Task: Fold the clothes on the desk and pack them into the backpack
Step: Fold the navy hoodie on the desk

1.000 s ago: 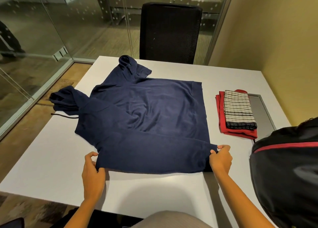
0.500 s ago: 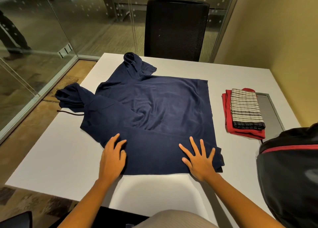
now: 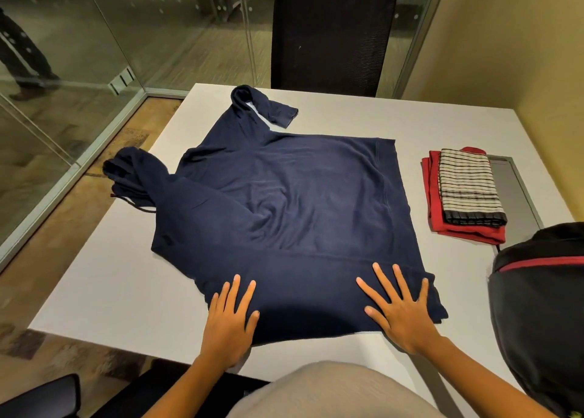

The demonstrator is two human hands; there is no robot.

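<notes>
A navy hoodie (image 3: 294,203) lies spread on the white desk (image 3: 104,275), its hood hanging toward the left edge and one sleeve folded across its near edge. My left hand (image 3: 230,319) presses flat on the near-left part of that folded sleeve, fingers straight. My right hand (image 3: 401,310) presses flat on the near-right part, fingers spread. A folded red garment (image 3: 431,190) with a folded black-and-white checked cloth (image 3: 467,187) on top sits at the right of the desk. A black backpack (image 3: 540,319) with a red stripe stands at the near right corner.
A black office chair (image 3: 331,32) stands behind the far edge of the desk. Glass walls run along the left and back, a yellow wall on the right. A grey cable hatch (image 3: 515,190) lies in the desk beside the folded pile.
My hands let go of the sleeve edge they pinched and now lie flat on the hoodie's near edge. The sleeve rests folded across the body.
</notes>
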